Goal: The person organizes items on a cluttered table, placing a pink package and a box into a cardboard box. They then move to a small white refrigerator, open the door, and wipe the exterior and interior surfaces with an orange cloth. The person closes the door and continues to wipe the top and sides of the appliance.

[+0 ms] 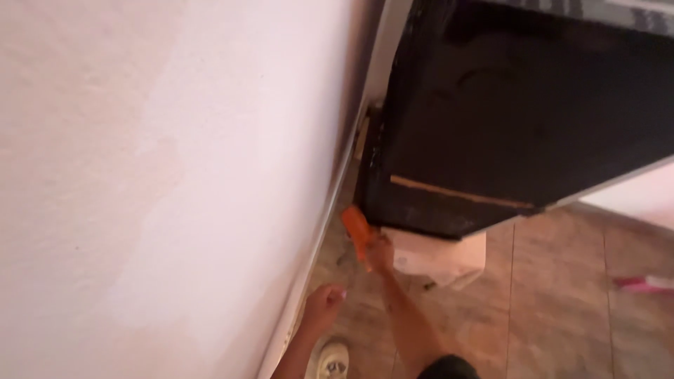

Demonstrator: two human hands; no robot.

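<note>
Right hand [380,254] clamped on orange tool [355,231] at black cabinet's [519,119] lower corner, beside the pale bucket [439,256]. Left hand [321,307], loosely curled and probably empty, sits below the cabinet near the wall [140,175]. Risk: tool slips, gouging the cabinet edge.

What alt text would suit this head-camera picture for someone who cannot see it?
A person's right hand holds an orange tool beneath a black cabinet beside a pale wall. Their left hand hangs near the wall's base, above a tiled floor.

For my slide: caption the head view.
Right hand holds flat orange tool under black cabinet; left hand by white wall.
</note>
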